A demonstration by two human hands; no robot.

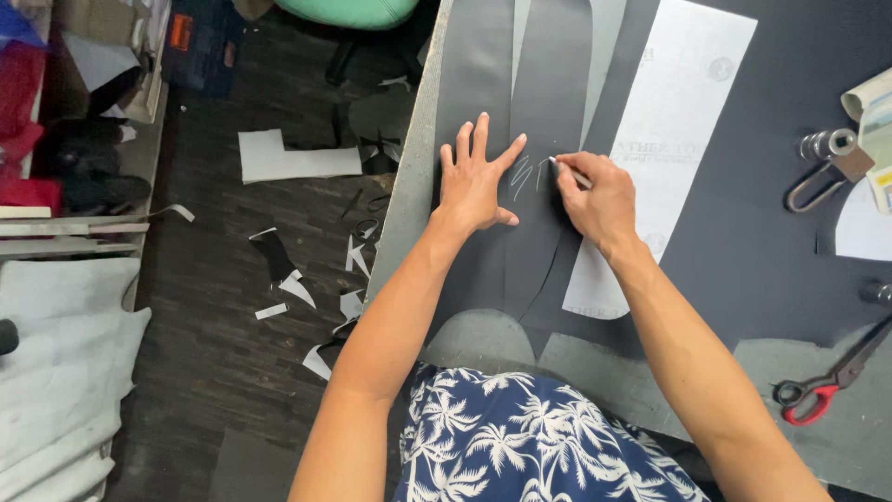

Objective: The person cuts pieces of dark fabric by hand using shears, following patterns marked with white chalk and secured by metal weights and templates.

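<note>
While my left hand [474, 181] lies flat with fingers spread wide on the dark sheet [548, 84], gripping nothing, my right hand [595, 195] sits just beside it with its fingers pinched shut around a thin white marker [569, 172]. Its tip touches the sheet right next to a few pale strokes [522, 175], which sit between my two hands. That sheet is a long dark strip running away from me up the worktop [418, 186], lying over a larger dark piece [762, 242]. Just right of my right hand, a long white paper pattern [678, 112] lies tilted on that larger piece.

Off to the right, well apart from my hands, I see a metal tool with a loop handle [822, 172] near the far edge, and red-handled scissors [822, 390] near the closer edge. To the left, the dark floor [214, 307] is scattered with scraps [297, 284] of black and white offcuts, and a larger white piece [288, 158] lies farther out. My palm-print shirt [520, 437] shows at the bottom.
</note>
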